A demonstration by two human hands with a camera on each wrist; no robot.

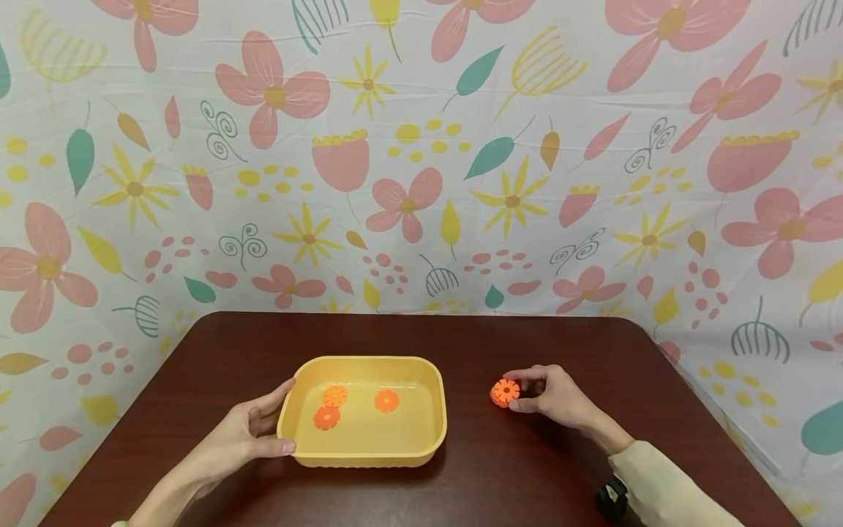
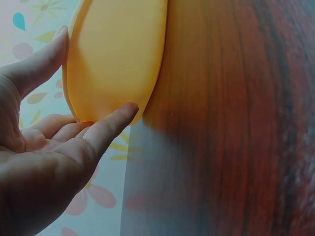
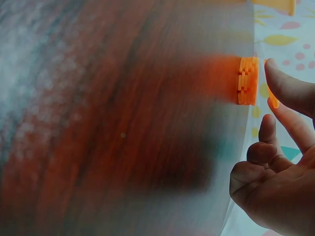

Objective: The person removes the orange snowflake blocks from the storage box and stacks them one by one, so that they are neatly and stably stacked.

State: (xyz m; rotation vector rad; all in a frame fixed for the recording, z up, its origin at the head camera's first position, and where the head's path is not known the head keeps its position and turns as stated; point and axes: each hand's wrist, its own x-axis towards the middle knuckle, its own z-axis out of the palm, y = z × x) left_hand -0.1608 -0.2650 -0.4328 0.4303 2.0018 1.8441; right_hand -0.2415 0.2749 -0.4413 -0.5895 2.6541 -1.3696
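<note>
A yellow rectangular tray (image 1: 369, 462) stands on the table, with several flat orange notched discs (image 1: 326, 417) lying inside. My left hand (image 1: 233, 432) holds its left end, thumb at the front corner and fingers against the far side; the left wrist view shows the thumb and a finger spanning the tray's outer wall (image 2: 118, 64). To the right of the tray, my right hand (image 1: 549, 394) pinches one orange notched disc (image 3: 273, 98) between thumb and finger. Right beside that disc is a short stack of the same discs (image 3: 247, 81) on the table.
The dark reddish-brown table (image 1: 474, 483) has rounded far corners. Behind it hangs a white cloth (image 1: 421, 278) printed with flowers and leaves. A black band (image 1: 612, 495) shows at the right wrist, by a light sleeve (image 1: 672, 483).
</note>
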